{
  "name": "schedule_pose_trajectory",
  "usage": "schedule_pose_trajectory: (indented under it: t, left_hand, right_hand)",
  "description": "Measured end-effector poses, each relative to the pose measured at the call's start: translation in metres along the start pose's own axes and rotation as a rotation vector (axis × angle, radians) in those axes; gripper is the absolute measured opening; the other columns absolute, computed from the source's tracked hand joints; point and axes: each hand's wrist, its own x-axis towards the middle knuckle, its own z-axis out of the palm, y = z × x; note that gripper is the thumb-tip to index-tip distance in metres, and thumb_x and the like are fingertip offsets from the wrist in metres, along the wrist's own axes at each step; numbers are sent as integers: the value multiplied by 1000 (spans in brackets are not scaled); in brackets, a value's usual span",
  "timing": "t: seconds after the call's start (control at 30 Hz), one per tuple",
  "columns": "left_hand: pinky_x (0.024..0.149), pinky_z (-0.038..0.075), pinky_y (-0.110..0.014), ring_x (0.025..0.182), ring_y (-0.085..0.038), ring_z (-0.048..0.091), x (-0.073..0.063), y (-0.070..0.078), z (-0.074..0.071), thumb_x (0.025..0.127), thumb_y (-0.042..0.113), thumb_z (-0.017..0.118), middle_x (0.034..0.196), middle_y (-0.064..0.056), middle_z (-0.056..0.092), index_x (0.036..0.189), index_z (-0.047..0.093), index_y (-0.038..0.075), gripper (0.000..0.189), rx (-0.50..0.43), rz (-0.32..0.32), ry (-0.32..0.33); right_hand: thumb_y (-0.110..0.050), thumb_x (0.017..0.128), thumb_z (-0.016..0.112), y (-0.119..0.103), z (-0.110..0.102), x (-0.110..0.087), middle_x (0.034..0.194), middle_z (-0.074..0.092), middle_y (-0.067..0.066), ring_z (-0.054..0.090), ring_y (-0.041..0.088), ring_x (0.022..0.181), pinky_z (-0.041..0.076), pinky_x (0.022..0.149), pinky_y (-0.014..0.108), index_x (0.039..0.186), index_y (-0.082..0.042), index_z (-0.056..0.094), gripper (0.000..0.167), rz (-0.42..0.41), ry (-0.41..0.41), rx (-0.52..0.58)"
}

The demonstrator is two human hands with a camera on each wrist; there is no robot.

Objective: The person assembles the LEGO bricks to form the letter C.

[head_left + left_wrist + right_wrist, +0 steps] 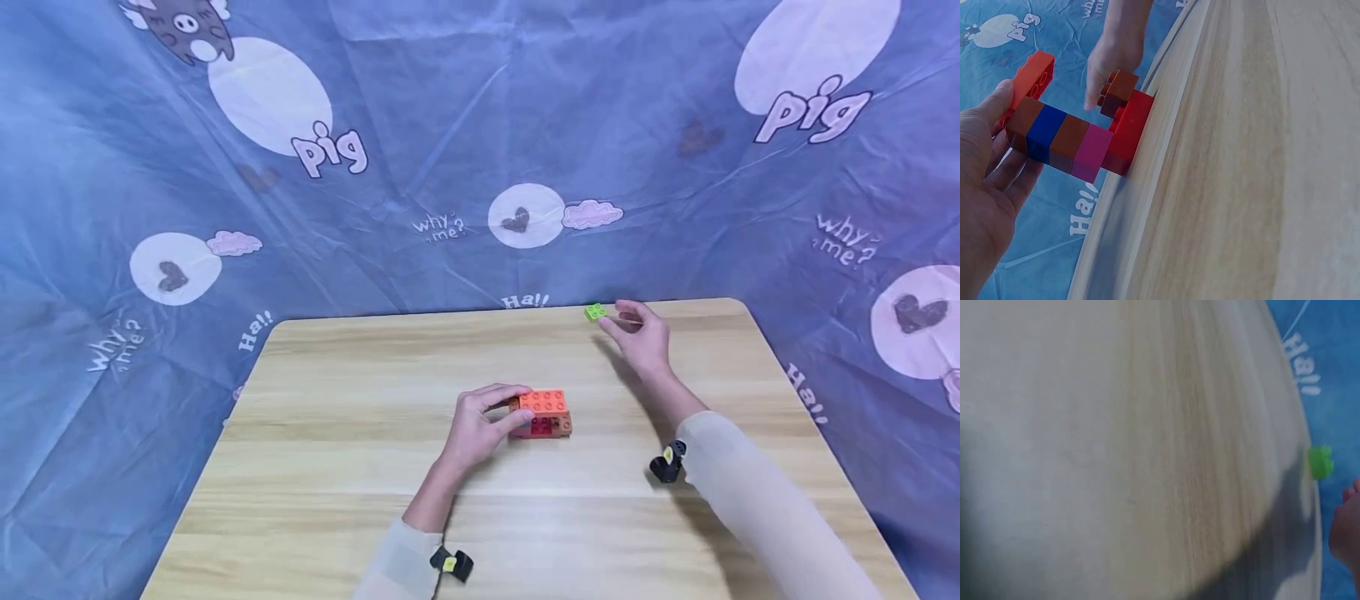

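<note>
My left hand [477,427] grips the top of a toy building-brick structure [1060,142], thumb on one side and fingers on the other. An orange brick [543,403] lies across its top and juts out past the stacked brown, blue, brown and pink bricks. That column rises from one end of a red base brick [1132,134]; a brown brick [1119,92] sits toward the base's other end. Near the table's far edge, my right hand [643,340] reaches beside a small green brick [596,312], fingers spread and apparently just short of it. The right wrist view shows only part of that hand.
A pale wooden table [360,467] bears the bricks. Behind it and along both sides hangs a blue printed cloth [420,108], close to the far edge where the green brick lies.
</note>
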Motion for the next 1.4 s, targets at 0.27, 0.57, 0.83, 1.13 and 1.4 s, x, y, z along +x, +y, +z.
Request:
schedule_pose_trajectory:
  t: [0.27, 0.57, 0.83, 1.13, 1.4]
  left_hand:
    - [92, 64, -40, 111, -21, 74, -2, -2, -1, 90, 16, 86, 119, -2, 79, 120, 80, 13, 31, -6, -4, -9]
    - [90, 64, -42, 110, -22, 75, 0, -1, 0, 89, 13, 86, 119, -5, 79, 120, 80, 12, 31, -7, -1, -5]
    - [92, 64, -37, 112, -19, 74, -1, -2, -3, 90, 17, 86, 120, -2, 79, 121, 80, 14, 32, 11, -4, -18]
    - [90, 64, -41, 111, -19, 74, -1, -2, -2, 91, 17, 86, 119, -3, 79, 121, 80, 14, 31, 12, -1, -13]
    - [90, 64, -40, 111, -21, 74, -2, 0, -2, 91, 17, 85, 119, -3, 79, 121, 80, 14, 31, -13, -24, -11]
  right_hand:
    - [-21, 94, 83, 15, 17, 15, 137, 65, 22, 60, 36, 128, 50, 113, 46, 139, 4, 62, 56, 63, 38, -67]
    - [-22, 92, 85, 19, 32, 21, 135, 64, 23, 59, 37, 127, 49, 114, 47, 138, 5, 62, 58, 42, 75, -153]
    - [-24, 92, 84, 16, 43, 20, 136, 65, 23, 51, 42, 125, 30, 116, 56, 137, 3, 64, 56, 15, 97, -302]
    - [-20, 97, 78, 21, 44, 17, 140, 62, 25, 49, 44, 128, 31, 112, 59, 137, 2, 65, 47, -43, 93, -388]
    - [-12, 98, 76, 22, 39, 12, 131, 65, 27, 54, 47, 123, 32, 114, 61, 135, 5, 66, 42, -125, 59, -330]
